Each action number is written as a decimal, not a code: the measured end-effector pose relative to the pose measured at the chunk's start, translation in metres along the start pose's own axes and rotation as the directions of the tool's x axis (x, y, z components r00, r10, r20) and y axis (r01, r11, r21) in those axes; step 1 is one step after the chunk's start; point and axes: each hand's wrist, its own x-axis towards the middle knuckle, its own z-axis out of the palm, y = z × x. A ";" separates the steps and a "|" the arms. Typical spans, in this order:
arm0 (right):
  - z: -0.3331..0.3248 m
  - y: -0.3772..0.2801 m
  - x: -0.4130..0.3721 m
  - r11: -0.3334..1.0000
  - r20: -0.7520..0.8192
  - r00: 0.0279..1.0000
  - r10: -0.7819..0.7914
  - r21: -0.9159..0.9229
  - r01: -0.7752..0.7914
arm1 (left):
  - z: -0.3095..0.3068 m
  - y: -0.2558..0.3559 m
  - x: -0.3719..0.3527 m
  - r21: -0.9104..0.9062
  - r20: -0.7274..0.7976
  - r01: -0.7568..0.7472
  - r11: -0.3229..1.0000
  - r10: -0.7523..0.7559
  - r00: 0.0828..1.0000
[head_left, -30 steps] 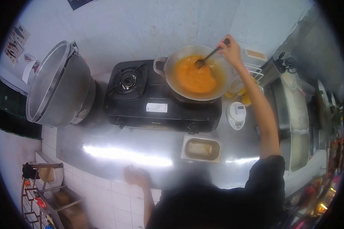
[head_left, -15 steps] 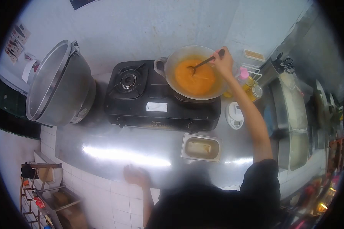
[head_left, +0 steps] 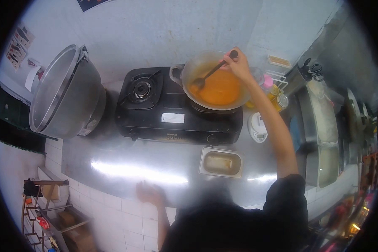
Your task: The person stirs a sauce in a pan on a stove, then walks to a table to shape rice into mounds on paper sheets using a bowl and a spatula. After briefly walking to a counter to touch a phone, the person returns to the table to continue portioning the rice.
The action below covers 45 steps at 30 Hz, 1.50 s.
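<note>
My right hand [head_left: 237, 65] is closed around the handle of a dark cooking spoon [head_left: 216, 68]. The spoon slants down to the left, its head dipping into the orange liquid [head_left: 222, 90] near the left side of a grey metal wok [head_left: 189, 69]. Under the wok is the right burner of a black two-burner gas stove [head_left: 149, 119]. My left hand [head_left: 150, 194] is at the front edge of the steel counter [head_left: 113, 153], somewhat blurred, its fingers loosely apart and nothing visible in it.
A large metal pot [head_left: 77, 96] stands left of the stove. In front of the stove lies a small steel tray [head_left: 202, 161]. A white kitchen scale [head_left: 258, 132], yellow jars [head_left: 280, 101] and a holder with scissors [head_left: 317, 71] are at the right.
My right hand has shifted slightly left and up. The spoon's head has moved left and down through the liquid towards the wok's left side. My left hand stays almost in place.
</note>
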 end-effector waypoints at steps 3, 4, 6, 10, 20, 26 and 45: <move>-0.016 -0.020 -0.009 0.983 0.098 0.989 0.111 -0.156 -0.095 | 0.000 0.001 -0.001 0.008 0.006 0.003 1.000 -0.003 1.000; -0.025 -0.022 -0.008 0.983 0.096 0.989 0.112 -0.158 -0.096 | 0.000 0.001 -0.001 0.021 0.013 0.007 1.000 -0.007 1.000; -0.043 -0.025 -0.005 0.955 0.150 0.978 0.147 -0.278 -0.101 | 0.001 0.001 -0.002 0.020 0.015 0.008 1.000 -0.008 1.000; -0.051 -0.011 0.004 0.939 0.115 0.990 0.077 -0.342 -0.033 | 0.000 0.001 -0.002 0.004 0.005 0.008 1.000 -0.008 1.000; -0.054 0.014 0.014 0.941 -0.194 0.963 -0.187 -0.317 0.119 | 0.002 -0.001 -0.002 0.024 0.006 -0.007 1.000 0.007 1.000; -0.082 -0.016 -0.011 0.904 -0.203 0.979 -0.037 -0.425 -0.054 | 0.005 -0.005 -0.003 0.025 0.008 -0.021 0.999 0.021 1.000; -0.037 0.009 -0.005 0.976 -0.053 0.990 0.130 -0.171 -0.137 | 0.003 -0.002 -0.004 0.019 0.022 -0.002 1.000 0.002 1.000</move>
